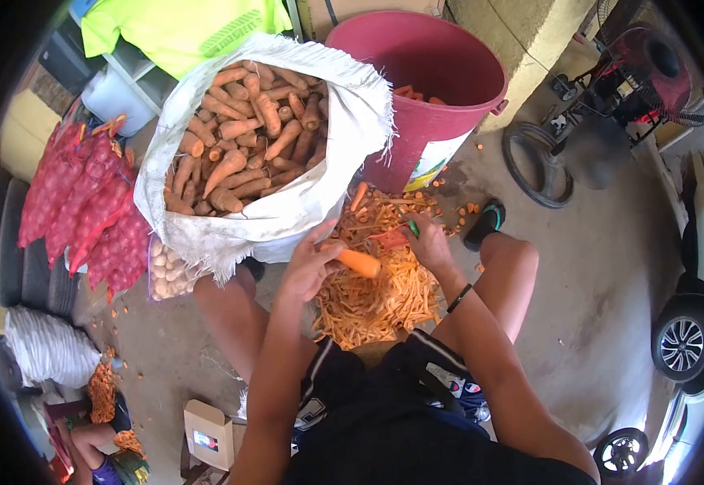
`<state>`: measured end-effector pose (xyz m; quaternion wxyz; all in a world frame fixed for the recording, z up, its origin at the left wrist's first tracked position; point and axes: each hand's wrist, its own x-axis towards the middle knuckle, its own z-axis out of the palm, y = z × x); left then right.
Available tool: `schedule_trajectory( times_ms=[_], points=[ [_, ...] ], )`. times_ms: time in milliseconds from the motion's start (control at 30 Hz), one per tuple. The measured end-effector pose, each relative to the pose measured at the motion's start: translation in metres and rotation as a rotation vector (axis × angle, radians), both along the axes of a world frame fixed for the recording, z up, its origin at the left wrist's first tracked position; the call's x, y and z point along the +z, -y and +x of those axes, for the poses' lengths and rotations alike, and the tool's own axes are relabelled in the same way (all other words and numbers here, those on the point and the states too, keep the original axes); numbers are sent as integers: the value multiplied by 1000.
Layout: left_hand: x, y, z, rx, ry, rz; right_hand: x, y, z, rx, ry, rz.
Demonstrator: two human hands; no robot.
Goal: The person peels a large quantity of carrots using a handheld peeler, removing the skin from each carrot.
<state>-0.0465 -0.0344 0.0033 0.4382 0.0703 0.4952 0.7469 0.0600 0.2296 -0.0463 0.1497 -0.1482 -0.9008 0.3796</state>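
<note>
In the head view my left hand (311,265) is closed around a carrot (358,262), whose bright orange, peeled-looking end points right. My right hand (431,242) grips a small green-handled peeler (413,229); its blade is hard to make out. Both hands are above a big heap of carrot peelings (380,303) between my knees, the peeler apart from the carrot. Just beyond my left hand stands a white woven sack (267,238), open at the top and full of unpeeled carrots (239,137).
Behind the heap stands a maroon barrel (441,121) with carrots inside. Red mesh bags of onions (85,202) lie left of the sack. Carrot scraps (465,212) dot the floor. Another person's leg (93,440) shows at lower left; a car wheel (682,345) is at right.
</note>
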Motion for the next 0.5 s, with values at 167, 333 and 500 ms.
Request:
schedule_trajectory(
  times_ms=[167, 333, 500],
  points=[
    [9, 7, 5, -151, -8, 129, 26, 31, 0, 119, 90, -113],
    [-2, -10, 16, -28, -3, -17, 38, 53, 1, 145, 159, -199],
    [-20, -19, 13, -52, -172, -139, 34, 57, 5, 172, 107, -117]
  ],
)
